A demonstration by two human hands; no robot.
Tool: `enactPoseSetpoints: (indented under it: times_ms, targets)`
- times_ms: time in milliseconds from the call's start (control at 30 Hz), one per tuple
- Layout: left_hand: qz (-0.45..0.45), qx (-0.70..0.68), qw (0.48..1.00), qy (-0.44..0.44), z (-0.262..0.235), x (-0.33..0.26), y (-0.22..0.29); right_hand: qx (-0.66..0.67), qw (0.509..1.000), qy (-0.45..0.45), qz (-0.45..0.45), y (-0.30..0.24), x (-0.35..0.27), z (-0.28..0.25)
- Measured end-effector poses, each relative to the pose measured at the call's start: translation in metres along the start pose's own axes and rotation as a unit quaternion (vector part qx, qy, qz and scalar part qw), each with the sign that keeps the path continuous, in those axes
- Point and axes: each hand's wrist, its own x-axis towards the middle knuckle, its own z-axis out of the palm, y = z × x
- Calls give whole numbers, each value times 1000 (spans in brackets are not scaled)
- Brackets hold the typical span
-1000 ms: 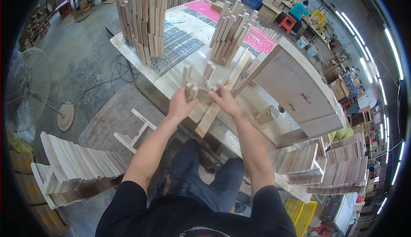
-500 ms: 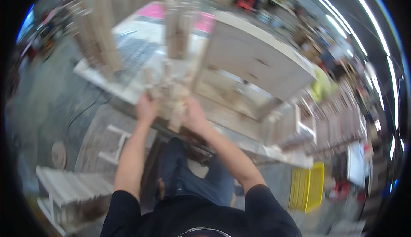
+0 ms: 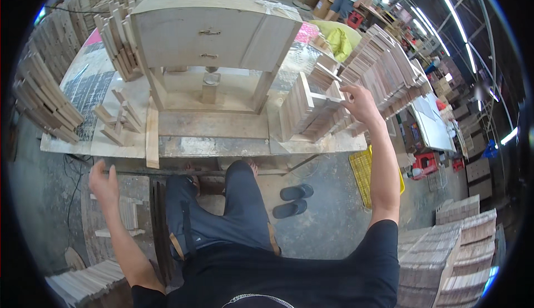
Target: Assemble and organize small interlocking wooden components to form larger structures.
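Observation:
My left hand [image 3: 104, 184] hangs off the table's front left edge with fingers apart and nothing in it. Beneath it, short pale wood strips [image 3: 129, 214] lie on a low board. At the table's right side, my right hand [image 3: 360, 105] reaches over upright wooden pieces [image 3: 328, 105], its thumb and fingers parted; whether a fingertip touches the wood is unclear. On the left of the tabletop sits a small assembly of crossed wood sticks [image 3: 118, 118]. A flat wood slat [image 3: 152, 133] next to it juts past the front edge.
A wooden box-like stand [image 3: 222, 41] with a block [image 3: 209, 94] inside occupies the table's middle. Wood strips [image 3: 47, 94] lean at left; stacked pieces [image 3: 384, 69] line the right. A yellow crate [image 3: 360, 180], slippers [image 3: 293, 200] and wood stacks [image 3: 445, 252] are on the floor.
My hands have separated from the wooden pieces at the table's front edge. The left moved down and left, the right out to the right-hand stack. The view has turned.

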Motion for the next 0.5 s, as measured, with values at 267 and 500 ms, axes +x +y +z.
enactPoseSetpoints:
  times_ms: [267,500]
  targets:
    - [-222,382,876,-195,-105,-116,-64,134,984,-112,29,45,28,55]
    - [-143,315,934,-91,-52,-121,-71,69,991,111,-36,44,-35,-8]
